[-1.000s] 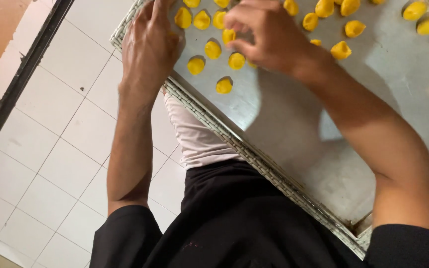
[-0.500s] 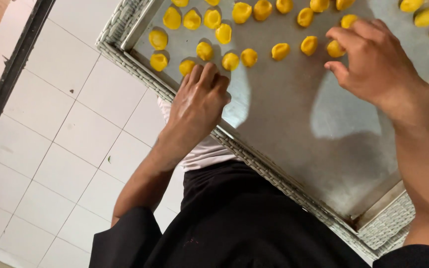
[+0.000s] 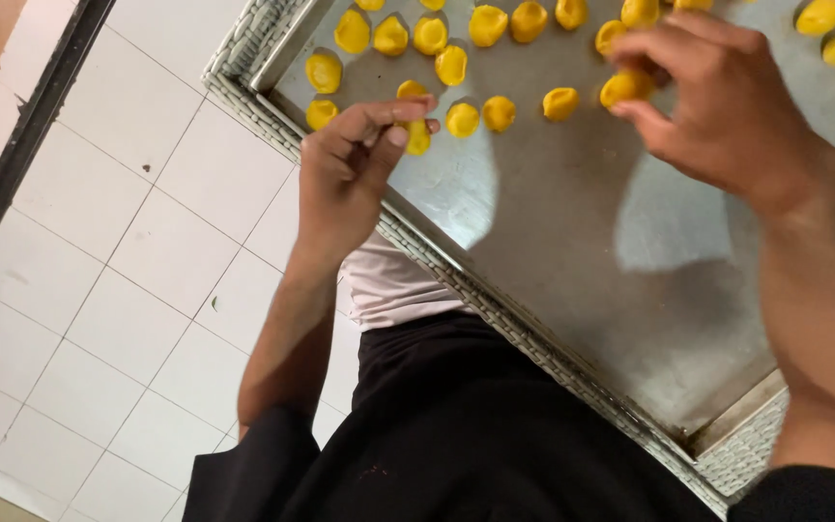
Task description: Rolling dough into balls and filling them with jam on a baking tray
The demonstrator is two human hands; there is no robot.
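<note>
A grey metal tray [image 3: 553,251] carries several small yellow dough pieces in rows along its far side. My right hand [image 3: 727,106] hovers over the tray's upper right and pinches one yellow dough piece [image 3: 625,87] between thumb and fingers. My left hand [image 3: 345,174] is over the tray's left edge with its fingers drawn together; the fingertips touch another yellow piece [image 3: 419,138] in the nearest row. Whether that piece is gripped cannot be told. More yellow pieces [image 3: 485,24] lie beyond both hands.
The tray rests on a pale woven mat or stand [image 3: 244,48] whose edge shows around it. Below lies a white tiled floor [image 3: 128,242] with a dark strip [image 3: 21,145] at the left. My black garment [image 3: 456,435] and white shirt [image 3: 393,285] fill the lower middle.
My right hand has moved left and taken a yellow piece between its fingers. My left hand has lifted off the tray, its fingers drawn together at the nearest row.
</note>
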